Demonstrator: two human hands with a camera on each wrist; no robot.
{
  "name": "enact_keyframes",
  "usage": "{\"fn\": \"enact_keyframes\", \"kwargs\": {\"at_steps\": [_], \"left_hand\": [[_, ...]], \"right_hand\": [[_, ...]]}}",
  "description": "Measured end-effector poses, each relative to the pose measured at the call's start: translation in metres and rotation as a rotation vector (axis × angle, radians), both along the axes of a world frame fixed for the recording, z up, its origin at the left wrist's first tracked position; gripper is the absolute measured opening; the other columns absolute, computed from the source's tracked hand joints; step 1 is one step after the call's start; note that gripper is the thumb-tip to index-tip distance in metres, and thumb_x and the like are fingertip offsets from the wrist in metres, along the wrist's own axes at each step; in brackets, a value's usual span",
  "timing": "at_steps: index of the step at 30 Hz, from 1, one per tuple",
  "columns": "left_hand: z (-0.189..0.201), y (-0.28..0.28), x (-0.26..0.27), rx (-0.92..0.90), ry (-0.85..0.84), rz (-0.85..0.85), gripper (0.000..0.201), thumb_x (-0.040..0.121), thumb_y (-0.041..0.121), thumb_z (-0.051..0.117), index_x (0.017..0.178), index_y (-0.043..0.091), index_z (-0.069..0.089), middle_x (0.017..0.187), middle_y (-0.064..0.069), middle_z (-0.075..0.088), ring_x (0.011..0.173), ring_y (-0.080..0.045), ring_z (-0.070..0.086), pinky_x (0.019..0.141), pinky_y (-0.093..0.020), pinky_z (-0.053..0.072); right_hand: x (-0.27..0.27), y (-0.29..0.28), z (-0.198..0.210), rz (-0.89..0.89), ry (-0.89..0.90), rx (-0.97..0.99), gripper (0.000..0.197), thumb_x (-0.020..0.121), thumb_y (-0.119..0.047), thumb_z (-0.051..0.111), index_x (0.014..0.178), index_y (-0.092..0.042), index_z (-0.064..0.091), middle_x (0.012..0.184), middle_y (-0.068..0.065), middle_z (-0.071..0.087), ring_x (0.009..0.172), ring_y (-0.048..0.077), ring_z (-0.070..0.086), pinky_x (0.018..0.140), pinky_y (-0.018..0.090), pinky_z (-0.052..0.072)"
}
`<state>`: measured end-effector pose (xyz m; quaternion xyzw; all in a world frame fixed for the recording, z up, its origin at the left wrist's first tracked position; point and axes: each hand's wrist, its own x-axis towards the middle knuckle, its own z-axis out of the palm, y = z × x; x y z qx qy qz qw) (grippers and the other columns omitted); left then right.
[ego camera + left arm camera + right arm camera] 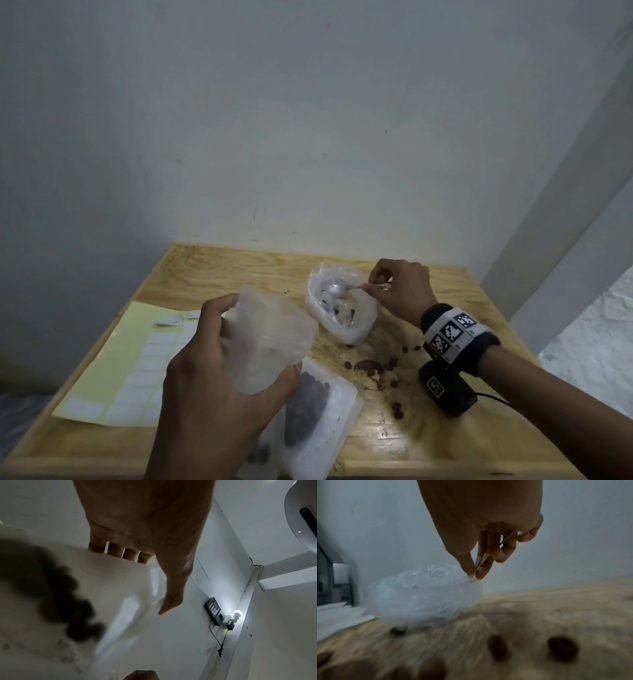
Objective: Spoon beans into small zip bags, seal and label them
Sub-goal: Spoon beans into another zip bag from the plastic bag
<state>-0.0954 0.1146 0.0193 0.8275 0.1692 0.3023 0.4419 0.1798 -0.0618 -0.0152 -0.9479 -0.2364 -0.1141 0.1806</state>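
My left hand (219, 373) grips a small clear zip bag (270, 339) above the table, its mouth held wide and facing up-right. In the left wrist view the left hand (147, 555) clasps that bag (120, 588), with dark beans (56, 597) blurred close to the lens. My right hand (399, 287) pinches the handle of a metal spoon (337, 289), whose bowl sits inside a clear plastic bag of beans (342, 308) at the table's back middle. The right wrist view shows the right hand (488, 555) pinching the thin handle at the bean bag (426, 595) rim.
A filled zip bag of dark beans (315, 414) lies on the wooden table (239, 270) near the front edge. Loose beans (394, 373) are scattered right of it. A yellow label sheet (133, 370) lies at the left. A wall stands close behind.
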Motion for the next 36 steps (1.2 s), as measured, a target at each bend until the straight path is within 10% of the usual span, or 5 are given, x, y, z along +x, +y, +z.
{"fn": "enact_keyframes", "kwargs": {"at_steps": [13,22,31,36], "left_hand": [[-0.003,-0.006,0.01,-0.016,0.001,-0.021,0.089,0.038,0.072,0.067,0.119,0.043,0.046,0.097,0.03,0.057,0.088,0.009,0.057,0.061,-0.018,0.044],[-0.003,-0.004,0.013,-0.03,0.006,-0.029,0.081,0.041,0.074,0.066,0.115,0.048,0.042,0.087,0.018,0.06,0.086,0.007,0.056,0.061,-0.019,0.043],[-0.005,-0.009,0.014,-0.013,0.006,-0.037,0.085,0.041,0.073,0.066,0.117,0.046,0.042,0.089,0.021,0.059,0.091,0.011,0.054,0.062,-0.018,0.044],[-0.006,-0.01,0.013,-0.017,0.015,-0.046,0.085,0.041,0.073,0.066,0.117,0.046,0.041,0.09,0.021,0.059,0.09,0.01,0.055,0.062,-0.019,0.045]], "right_hand": [[0.02,-0.017,0.018,0.07,0.199,-0.077,0.025,0.077,-0.046,0.074,0.072,-0.022,0.067,0.066,-0.01,0.065,0.069,0.01,0.059,0.097,0.04,0.041],[0.022,-0.042,0.036,0.131,-0.054,-0.271,0.031,0.073,-0.057,0.065,0.071,-0.026,0.06,0.062,-0.015,0.062,0.064,0.002,0.058,0.1,0.037,0.031],[0.001,-0.047,0.044,0.282,0.076,-0.584,0.04,0.102,-0.046,0.049,0.14,-0.041,0.043,0.06,-0.017,0.043,0.054,-0.003,0.035,0.071,0.028,0.032],[0.003,-0.04,0.045,0.307,0.26,-0.558,0.061,0.102,-0.044,0.051,0.154,-0.044,0.02,0.074,-0.008,0.059,0.065,0.008,0.052,0.071,0.032,0.044]]}}
